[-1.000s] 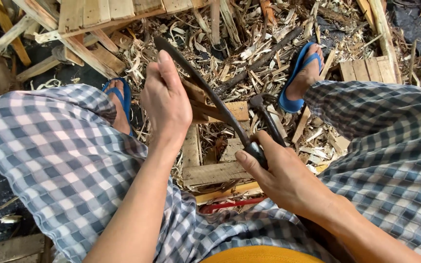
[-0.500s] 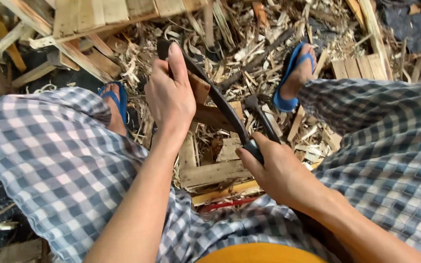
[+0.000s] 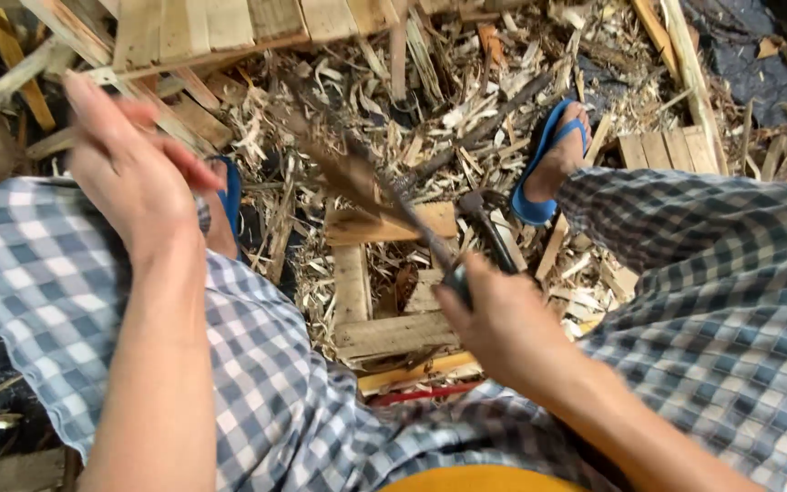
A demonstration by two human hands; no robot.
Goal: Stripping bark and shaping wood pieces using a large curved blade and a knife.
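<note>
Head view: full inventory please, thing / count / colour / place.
Curved blade: one, dark, motion-blurred, held over the wood block at centre.
Wood block: one, pale brown, on the ground between the feet.
Flat slats: several, weathered pale, below the block.
Pallet boards: a stack, light wood, top left.
Shavings and splinters: too many to count, straw-coloured, all over the ground.
Red strip: one, red, under the nearest slat.
Sandals: two, blue, one on each foot.
Checked trousers: one pair, blue-white, both sides.
Left hand: open, raised clear of the blade.
Right hand: gripping the blade's handle.
</note>
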